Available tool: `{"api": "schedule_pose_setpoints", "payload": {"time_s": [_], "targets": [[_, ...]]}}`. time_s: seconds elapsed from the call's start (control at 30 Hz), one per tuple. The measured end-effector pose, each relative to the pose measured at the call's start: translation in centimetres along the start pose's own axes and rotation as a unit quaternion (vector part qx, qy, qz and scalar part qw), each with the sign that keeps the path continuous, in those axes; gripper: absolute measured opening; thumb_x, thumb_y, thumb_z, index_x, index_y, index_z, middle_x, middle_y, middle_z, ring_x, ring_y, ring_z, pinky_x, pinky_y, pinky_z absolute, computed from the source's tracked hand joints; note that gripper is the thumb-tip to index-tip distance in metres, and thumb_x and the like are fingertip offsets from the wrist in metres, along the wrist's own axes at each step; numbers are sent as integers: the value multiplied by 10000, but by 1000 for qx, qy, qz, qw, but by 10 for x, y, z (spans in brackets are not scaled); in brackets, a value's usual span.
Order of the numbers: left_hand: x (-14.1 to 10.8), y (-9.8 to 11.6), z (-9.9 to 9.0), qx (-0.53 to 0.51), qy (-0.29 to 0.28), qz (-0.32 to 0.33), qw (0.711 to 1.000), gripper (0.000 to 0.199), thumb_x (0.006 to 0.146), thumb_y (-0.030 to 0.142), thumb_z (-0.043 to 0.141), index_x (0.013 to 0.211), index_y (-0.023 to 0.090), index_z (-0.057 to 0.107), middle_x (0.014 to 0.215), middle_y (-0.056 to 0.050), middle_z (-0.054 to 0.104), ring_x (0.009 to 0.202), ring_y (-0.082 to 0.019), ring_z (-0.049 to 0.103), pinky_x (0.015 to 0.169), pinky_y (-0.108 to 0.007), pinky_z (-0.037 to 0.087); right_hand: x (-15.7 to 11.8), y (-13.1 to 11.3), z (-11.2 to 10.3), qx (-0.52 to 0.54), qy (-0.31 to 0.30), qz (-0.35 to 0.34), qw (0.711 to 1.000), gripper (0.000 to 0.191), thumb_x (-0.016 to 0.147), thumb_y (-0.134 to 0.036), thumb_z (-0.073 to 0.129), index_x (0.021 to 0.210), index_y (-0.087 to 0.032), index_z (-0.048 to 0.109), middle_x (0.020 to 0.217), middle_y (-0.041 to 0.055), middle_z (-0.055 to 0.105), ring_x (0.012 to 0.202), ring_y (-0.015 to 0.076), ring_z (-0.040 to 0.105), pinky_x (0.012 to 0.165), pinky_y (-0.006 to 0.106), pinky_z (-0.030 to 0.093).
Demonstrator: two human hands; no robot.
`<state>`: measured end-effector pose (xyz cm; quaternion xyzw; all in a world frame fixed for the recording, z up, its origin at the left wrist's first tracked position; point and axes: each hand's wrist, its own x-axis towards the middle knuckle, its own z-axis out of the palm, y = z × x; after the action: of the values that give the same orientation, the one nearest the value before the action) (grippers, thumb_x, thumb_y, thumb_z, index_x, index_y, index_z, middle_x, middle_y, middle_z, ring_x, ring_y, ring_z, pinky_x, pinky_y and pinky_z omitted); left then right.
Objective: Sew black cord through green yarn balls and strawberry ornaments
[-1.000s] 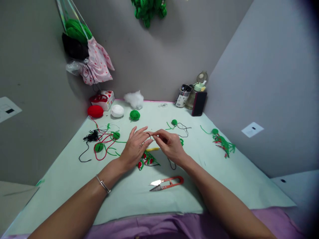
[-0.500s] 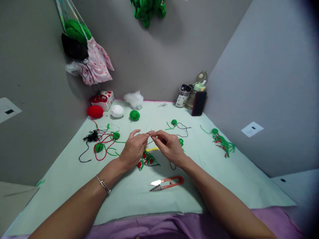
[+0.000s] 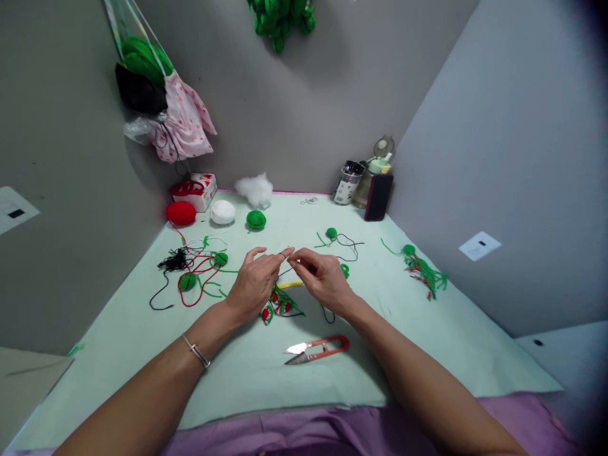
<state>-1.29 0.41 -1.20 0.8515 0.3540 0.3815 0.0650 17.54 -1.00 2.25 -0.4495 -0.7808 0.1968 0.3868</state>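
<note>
Black yarn [image 3: 285, 273] runs between my hands, just above the table. It loops around the outstretched index finger of my left hand [image 3: 254, 282], whose thumb sticks up apart and whose other fingers are mostly hidden. With thumb and forefinger, my right hand [image 3: 324, 278] pinches the yarn close to that fingertip. Below the hands lie a slim yellow stick [image 3: 289, 284], partly covered, and small red, white and green crocheted pieces [image 3: 275, 308] with green strands. Nearer to me are orange-handled thread snips [image 3: 317, 349], blades apart and pointing left.
Left lie a black yarn tangle [image 3: 175, 259], red strands and small green balls [image 3: 188, 282]. Behind stand red [image 3: 180, 213], white [image 3: 223, 213] and green yarn balls [image 3: 256, 220], and white stuffing [image 3: 255, 190]. A phone [image 3: 379, 197] leans back right; green-red pieces [image 3: 425, 271] lie right.
Almost nothing differs. The black yarn between my hands has shifted slightly, and both hands keep nearly the same place and pose.
</note>
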Motion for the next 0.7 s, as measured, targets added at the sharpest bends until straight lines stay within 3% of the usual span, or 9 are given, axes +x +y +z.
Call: {"api": "schedule_pose_setpoints", "payload": {"time_s": [0.17, 0.37, 0.5, 0.6, 0.7], "targets": [[-1, -3, 2, 6, -1, 8, 1000, 365, 1003, 129, 343, 1248, 203, 603, 966, -22, 726, 841, -150, 650, 1083, -473, 396, 0, 0, -1, 1, -4, 4, 1000, 219, 940, -246, 525, 1018, -200, 725, 581, -47, 474, 526, 103, 351, 578, 235, 325], [0, -2, 0, 43, -16, 15, 999, 431, 997, 114, 344, 1364, 212, 548, 860, -12, 676, 850, -169, 630, 1106, -503, 370, 2, 2, -2, 6, -17, 19, 1000, 196, 937, -263, 534, 965, -197, 716, 571, -53, 433, 530, 103, 332, 566, 239, 303], [2, 2, -1, 84, -1, 8, 996, 417, 1023, 164, 347, 1393, 213, 532, 1143, -105, 663, 1130, -222, 599, 1155, -552, 315, 4, 3, -4, 16, -26, 28, 999, 195, 935, -271, 543, 952, -186, 718, 565, -59, 409, 531, 99, 315, 560, 241, 287], [2, 3, 0, 104, 2, 9, 994, 401, 1024, 173, 366, 1383, 184, 543, 1399, -172, 550, 1353, -274, 478, 1184, -582, 264, 5, 3, -6, 23, -24, 33, 999, 186, 925, -259, 554, 923, -173, 719, 566, -57, 422, 536, 96, 326, 562, 239, 287], [2, 2, 1, 118, 4, 11, 993, 408, 1019, 167, 386, 1396, 196, 539, 1526, -188, 437, 1462, -309, 357, 1193, -602, 236, 6, 2, -6, 29, -32, 29, 999, 185, 924, -252, 556, 910, -170, 722, 569, -56, 446, 539, 92, 327, 565, 236, 290]]}}
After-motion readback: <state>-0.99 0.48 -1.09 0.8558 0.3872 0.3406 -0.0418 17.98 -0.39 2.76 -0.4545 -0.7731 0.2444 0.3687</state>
